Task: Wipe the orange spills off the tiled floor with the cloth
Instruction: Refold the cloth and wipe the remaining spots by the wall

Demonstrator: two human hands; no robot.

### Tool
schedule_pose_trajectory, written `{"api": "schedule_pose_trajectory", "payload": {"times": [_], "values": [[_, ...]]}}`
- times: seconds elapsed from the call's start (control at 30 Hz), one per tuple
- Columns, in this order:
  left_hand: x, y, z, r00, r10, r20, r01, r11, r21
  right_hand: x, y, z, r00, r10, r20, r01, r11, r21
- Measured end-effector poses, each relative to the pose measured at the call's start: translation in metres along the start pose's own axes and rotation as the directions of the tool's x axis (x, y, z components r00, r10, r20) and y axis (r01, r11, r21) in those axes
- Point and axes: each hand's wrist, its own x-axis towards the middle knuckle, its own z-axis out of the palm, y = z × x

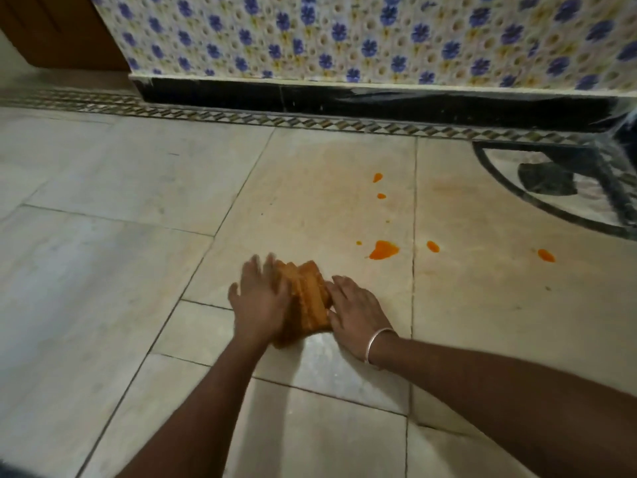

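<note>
A folded orange-brown cloth (308, 301) is pressed flat on the pale beige tiled floor (103, 270), a little below the middle of the view. Its left side is covered by the left hand (260, 301), whose fingers (255, 267) are laid straight and slightly spread over the fabric; their tips are blurred. Its right edge is touched by the right hand (355, 312), whose fingers (339, 286) are held straight and close together, flat against the cloth. Nothing is pinched or curled round by either hand. A thin silver bangle (377, 343) is worn on the right wrist.

The orange spills (383, 249) are scattered to the upper right of the cloth, apart from it. The largest lies nearest the cloth, just beside a tile joint. A smaller drop (433, 246) is seen just across that joint, and another drop (546, 255) well off to the right. Two small drops (377, 177) are placed farther toward the wall.

The floor is bounded by a patterned border strip (241, 117), a black skirting band (344, 98) and wall tiles printed with blue flowers (344, 32). A dark circular floor inlay (551, 181) is cut off at the right edge, and a brown wooden door (51, 29) is visible at the top left.
</note>
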Motion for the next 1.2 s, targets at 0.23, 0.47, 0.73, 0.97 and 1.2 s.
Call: {"api": "schedule_pose_trajectory", "payload": {"times": [0.23,0.47,0.73,0.97,1.2], "values": [[0.007,0.003,0.067,0.958,0.274,0.087,-0.287,0.899,0.332,-0.005,0.015,0.033,0.996,-0.065,-0.059,0.056,0.987,-0.151],[0.019,-0.048,0.050,0.999,0.021,-0.049,-0.005,0.953,0.302,-0.010,0.015,0.035,0.996,-0.067,-0.055,0.057,0.984,-0.167],[0.008,0.008,0.070,0.975,0.220,0.034,-0.218,0.914,0.342,-0.007,0.014,0.035,0.997,-0.058,-0.051,0.047,0.981,-0.190],[0.030,-0.056,0.040,0.988,-0.117,-0.096,0.135,0.968,0.209,-0.010,0.014,0.037,0.997,-0.051,-0.064,0.036,0.978,-0.207],[0.000,0.015,0.078,0.997,0.020,-0.078,0.001,0.965,0.261,-0.008,0.013,0.035,0.997,-0.055,-0.062,0.041,0.978,-0.205]]}}
